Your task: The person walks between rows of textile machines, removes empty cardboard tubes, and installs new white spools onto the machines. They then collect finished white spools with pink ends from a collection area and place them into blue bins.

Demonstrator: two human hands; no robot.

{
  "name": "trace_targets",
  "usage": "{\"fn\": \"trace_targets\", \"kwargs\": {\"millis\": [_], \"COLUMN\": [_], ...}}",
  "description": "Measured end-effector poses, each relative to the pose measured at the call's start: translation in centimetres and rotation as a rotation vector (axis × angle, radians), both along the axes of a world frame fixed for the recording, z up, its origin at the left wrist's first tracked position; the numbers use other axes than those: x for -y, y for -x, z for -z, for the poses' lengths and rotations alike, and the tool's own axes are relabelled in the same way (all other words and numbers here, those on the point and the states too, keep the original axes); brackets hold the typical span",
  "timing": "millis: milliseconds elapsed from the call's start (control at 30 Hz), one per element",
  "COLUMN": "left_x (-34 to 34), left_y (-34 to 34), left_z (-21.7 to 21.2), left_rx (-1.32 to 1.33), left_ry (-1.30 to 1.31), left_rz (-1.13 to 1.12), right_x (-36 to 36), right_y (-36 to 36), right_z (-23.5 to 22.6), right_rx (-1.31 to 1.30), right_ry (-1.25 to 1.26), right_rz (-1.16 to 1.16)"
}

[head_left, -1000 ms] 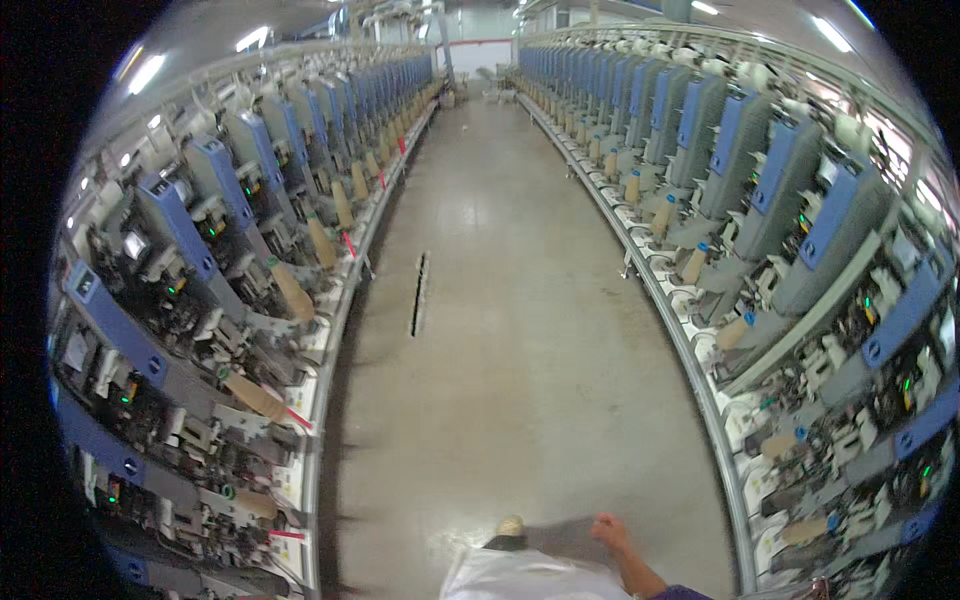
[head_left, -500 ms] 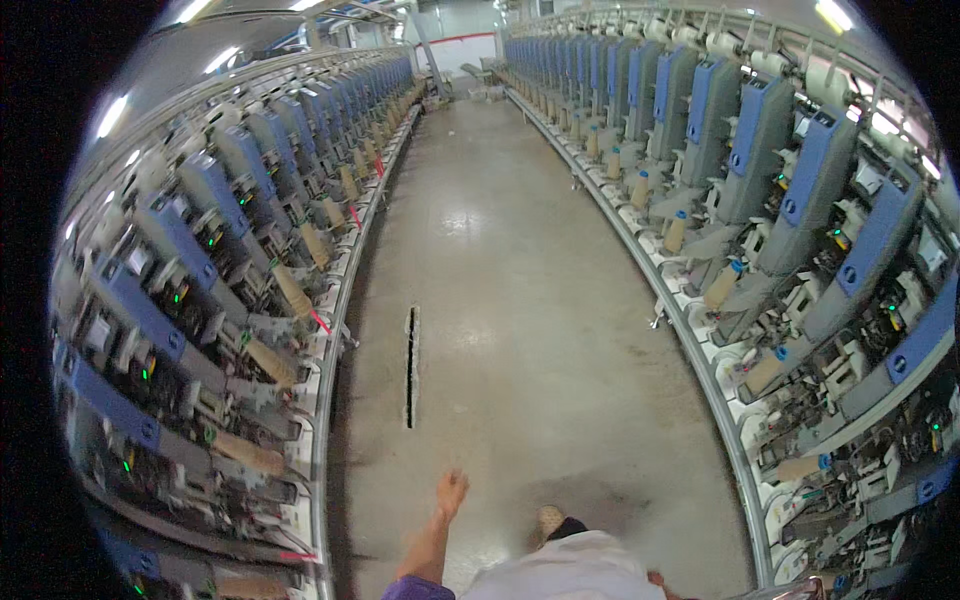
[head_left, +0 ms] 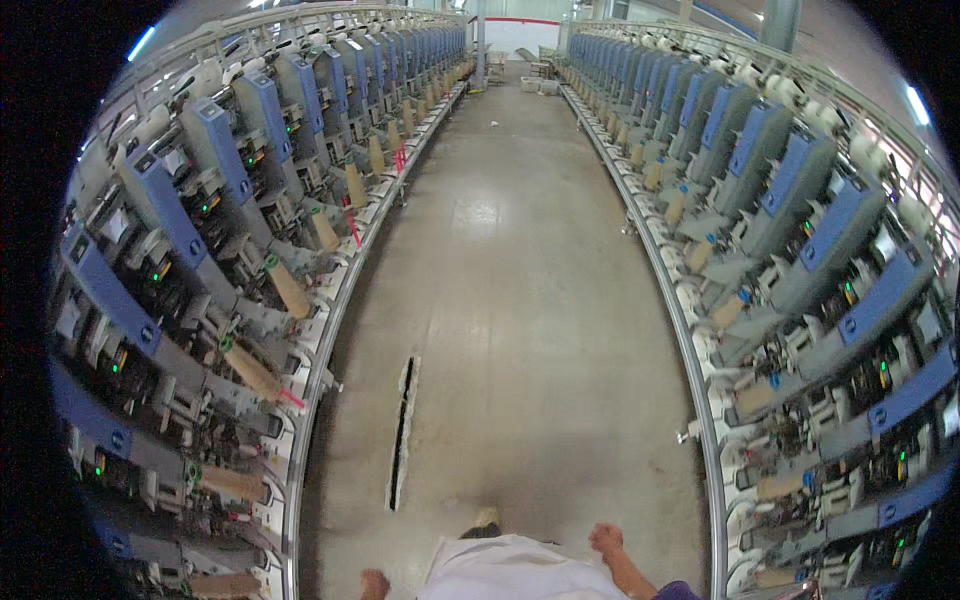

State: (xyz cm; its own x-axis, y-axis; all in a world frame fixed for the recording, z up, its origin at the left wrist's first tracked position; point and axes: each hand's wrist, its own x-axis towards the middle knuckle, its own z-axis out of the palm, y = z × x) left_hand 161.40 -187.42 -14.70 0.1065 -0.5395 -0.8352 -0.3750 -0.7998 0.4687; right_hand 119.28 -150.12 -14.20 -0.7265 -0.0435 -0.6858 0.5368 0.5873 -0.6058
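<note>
I am in an aisle between two long rows of blue-and-grey winding machines, touching neither. My right hand (head_left: 605, 540) is out in front of my body over the floor, its fingers curled in with nothing seen in them. Down at the lower edge, my left hand (head_left: 375, 584) hangs beside my white garment (head_left: 520, 570). It is partly cut off and its fingers are not distinct. Nearest to the left hand is the metal rail (head_left: 294, 500) of the left row. The tip of one shoe (head_left: 487, 518) shows ahead of the garment.
Yarn cones (head_left: 250, 370) stand along the left row, and blue-topped cones (head_left: 757, 395) along the right. A narrow slot (head_left: 402, 435) is cut into the concrete floor (head_left: 520, 300). Pink strips (head_left: 400, 158) stick out at the left rail. White bins (head_left: 540, 86) sit at the far end.
I have moved forward along the aisle; the floor slot is nearer. My left hand has swung back to the lower edge, and my right hand has come forward into view.
</note>
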Motion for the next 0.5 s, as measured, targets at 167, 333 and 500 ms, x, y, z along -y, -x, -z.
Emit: {"fn": "trace_targets", "kwargs": {"millis": [167,333,500], "left_x": [16.7,27.7,30.9], "left_y": [34.6,60.7,60.4], "left_z": [-6.0,-8.2,-5.1], "left_rx": [-0.418,-0.587,-0.375], "left_ry": [0.351,0.75,0.375], "left_rz": [0.382,0.839,0.614], "right_x": [0.5,6.5,20.7], "right_y": [4.6,17.0,34.0], "right_z": [2.6,4.1,2.7], "right_rx": [-0.132,0.035,-0.307], "right_ry": [-0.246,-0.412,-0.425], "right_rz": [-0.501,-0.599,-1.053]}}
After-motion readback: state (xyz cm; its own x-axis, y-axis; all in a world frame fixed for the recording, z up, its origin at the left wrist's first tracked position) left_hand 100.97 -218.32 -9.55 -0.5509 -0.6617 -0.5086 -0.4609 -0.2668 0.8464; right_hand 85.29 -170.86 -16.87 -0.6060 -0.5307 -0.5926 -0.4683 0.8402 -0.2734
